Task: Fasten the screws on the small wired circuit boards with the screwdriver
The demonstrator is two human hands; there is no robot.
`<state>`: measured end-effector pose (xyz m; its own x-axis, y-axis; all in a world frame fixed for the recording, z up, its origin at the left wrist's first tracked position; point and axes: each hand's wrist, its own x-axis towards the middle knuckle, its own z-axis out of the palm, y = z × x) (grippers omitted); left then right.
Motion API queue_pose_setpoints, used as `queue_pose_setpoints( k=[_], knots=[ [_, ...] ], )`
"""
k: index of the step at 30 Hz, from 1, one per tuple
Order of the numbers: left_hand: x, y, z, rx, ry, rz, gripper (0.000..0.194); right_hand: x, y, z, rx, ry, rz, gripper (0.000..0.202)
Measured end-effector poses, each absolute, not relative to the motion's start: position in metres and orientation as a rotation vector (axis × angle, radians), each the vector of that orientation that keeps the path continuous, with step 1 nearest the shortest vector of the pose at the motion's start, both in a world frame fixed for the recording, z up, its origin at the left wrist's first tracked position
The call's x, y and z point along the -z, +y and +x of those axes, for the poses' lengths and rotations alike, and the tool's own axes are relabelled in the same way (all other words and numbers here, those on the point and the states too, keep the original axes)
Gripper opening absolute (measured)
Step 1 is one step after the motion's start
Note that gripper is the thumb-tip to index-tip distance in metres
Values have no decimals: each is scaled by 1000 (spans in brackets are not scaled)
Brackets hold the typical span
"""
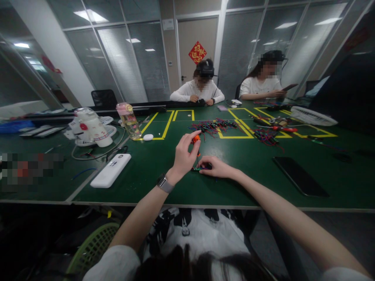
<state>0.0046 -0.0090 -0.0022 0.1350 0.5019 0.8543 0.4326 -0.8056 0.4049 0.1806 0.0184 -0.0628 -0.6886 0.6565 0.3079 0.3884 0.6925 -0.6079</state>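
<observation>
My left hand [185,156], with a watch on its wrist, is closed around the orange handle of a screwdriver [197,139]. The screwdriver stands nearly upright, its thin shaft pointing down at a small green circuit board [196,169] on the table. My right hand [215,167] lies low on the table, fingers pinching the board's right end. Something dark shows by the right fingers, and I cannot make out what it is. Whether the tip touches a screw is too small to see. Beyond my hands lies a heap of circuit boards with red and blue wires [215,126].
A white power bank [111,170] lies left, a black phone [300,176] right. Behind stand a pink-lidded bottle [129,121] and a white fan-like device [90,127]. More wired boards [265,136] lie at right. Yellow tape [166,125] marks the green table [243,187]. Two people sit opposite.
</observation>
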Motion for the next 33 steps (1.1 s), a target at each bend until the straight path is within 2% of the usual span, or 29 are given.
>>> queue_pose_setpoints(
  k=[9, 17, 25, 33],
  knots=[
    [1, -11, 4, -1819, 889, 2301, 30, 62, 18, 180, -691, -2390, -816, 13],
    [0, -11, 4, -1920, 953, 2302, 19, 63, 18, 180, -695, -2382, -800, 13],
    [0, -12, 4, -1851, 815, 2264, 30, 63, 19, 180, -680, -2391, -793, 14],
    [1, -11, 4, -1953, 950, 2284, 19, 63, 19, 181, -683, -2393, -806, 14]
  ],
)
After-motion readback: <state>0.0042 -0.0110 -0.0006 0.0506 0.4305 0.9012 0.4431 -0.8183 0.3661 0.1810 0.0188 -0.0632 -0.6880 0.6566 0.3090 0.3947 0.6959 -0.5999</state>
